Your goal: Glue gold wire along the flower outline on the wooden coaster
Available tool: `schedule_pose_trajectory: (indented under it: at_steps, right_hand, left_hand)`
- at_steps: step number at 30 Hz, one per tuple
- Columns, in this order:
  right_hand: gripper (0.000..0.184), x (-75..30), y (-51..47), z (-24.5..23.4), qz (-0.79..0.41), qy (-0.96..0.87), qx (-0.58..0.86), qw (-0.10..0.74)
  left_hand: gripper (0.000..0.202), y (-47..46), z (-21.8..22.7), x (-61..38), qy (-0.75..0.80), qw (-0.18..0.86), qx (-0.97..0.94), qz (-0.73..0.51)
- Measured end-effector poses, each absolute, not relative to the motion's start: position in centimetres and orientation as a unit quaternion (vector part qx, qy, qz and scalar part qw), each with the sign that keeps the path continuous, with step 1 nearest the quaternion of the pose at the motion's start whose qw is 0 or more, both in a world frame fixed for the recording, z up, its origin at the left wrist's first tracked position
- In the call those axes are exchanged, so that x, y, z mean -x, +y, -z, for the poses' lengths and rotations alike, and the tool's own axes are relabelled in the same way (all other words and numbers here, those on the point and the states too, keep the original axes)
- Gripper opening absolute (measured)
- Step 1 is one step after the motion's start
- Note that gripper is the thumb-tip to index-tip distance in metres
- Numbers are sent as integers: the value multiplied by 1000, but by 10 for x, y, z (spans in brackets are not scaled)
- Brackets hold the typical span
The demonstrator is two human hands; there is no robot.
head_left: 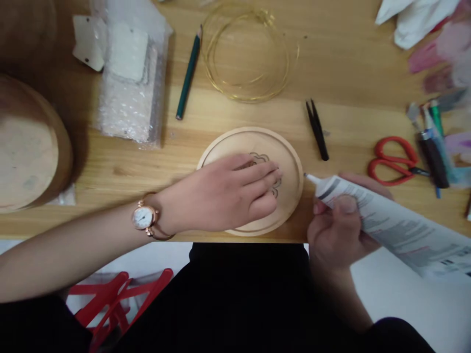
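My left hand (235, 191), with a watch (143, 216) on its wrist, lies palm down over a round, rimmed wooden plate (294, 196). Its fingers stretch across a dark outlined flower-like pattern (259, 158), partly covering it; whatever is under the palm is hidden. In my right hand (340, 225) is a white squeeze tube (397, 220) with printed text, the thumb on top near its neck. The tube's narrow nozzle points left, just beyond the plate's right rim. Black tweezers (317, 130) lie on the table above the nozzle.
Coiled gold wire (253, 95) and a green pencil (189, 73) lie further back. Bubble-wrapped cards (128, 88) and a round wooden box-like piece (33, 147) are at left. Red-handled scissors (393, 161) and several tools (432, 152) lie right. The table's front edge is close.
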State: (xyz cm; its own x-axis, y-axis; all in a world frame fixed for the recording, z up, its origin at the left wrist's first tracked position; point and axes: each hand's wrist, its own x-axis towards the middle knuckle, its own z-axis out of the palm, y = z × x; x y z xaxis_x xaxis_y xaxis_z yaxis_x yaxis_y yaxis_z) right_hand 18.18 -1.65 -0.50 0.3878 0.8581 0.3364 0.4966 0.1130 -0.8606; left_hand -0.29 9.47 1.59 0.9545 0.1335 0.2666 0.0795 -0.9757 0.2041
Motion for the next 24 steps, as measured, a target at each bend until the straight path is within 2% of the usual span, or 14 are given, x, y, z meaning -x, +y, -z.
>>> schedule_pose_trajectory:
  at_steps: [2,4,6,7,8,10,12,13,15,18,20,24]
  right_hand:
    - [32,-192,-9,4,-98,-512,618,588]
    - [45,-213,1,0,-19,-577,619,532]
    - [52,-240,14,-5,61,-684,621,379]
    - [49,-254,22,-8,80,-716,629,293]
    - [39,-266,30,-10,96,-733,630,237]
    - [31,-285,47,-16,105,-785,605,84]
    - [39,-295,60,-22,82,-790,605,-55]
    - [39,-297,64,-25,79,-790,603,-75]
    - [41,-300,68,-30,66,-791,599,-101]
    - [46,-303,66,-34,50,-803,586,-96]
    - [48,-307,62,-33,48,-806,587,-56]
    - [42,-300,51,-32,51,-809,579,88]
  left_hand:
    - [22,95,-14,4,49,59,-984,-159]
    - [23,95,-14,5,49,37,-985,-164]
    - [24,95,-14,5,50,21,-985,-166]
    - [23,94,-15,4,50,14,-985,-166]
    - [23,94,-16,4,51,7,-985,-166]
    - [21,92,-17,3,51,-5,-985,-164]
    - [21,92,-17,3,47,-12,-986,-161]
    - [21,92,-17,3,45,-12,-986,-162]
    - [21,92,-15,3,49,9,-984,-169]
    - [19,94,-13,4,72,88,-980,-166]
    - [17,94,-15,5,91,140,-971,-170]
    - [12,94,-25,9,147,265,-919,-251]
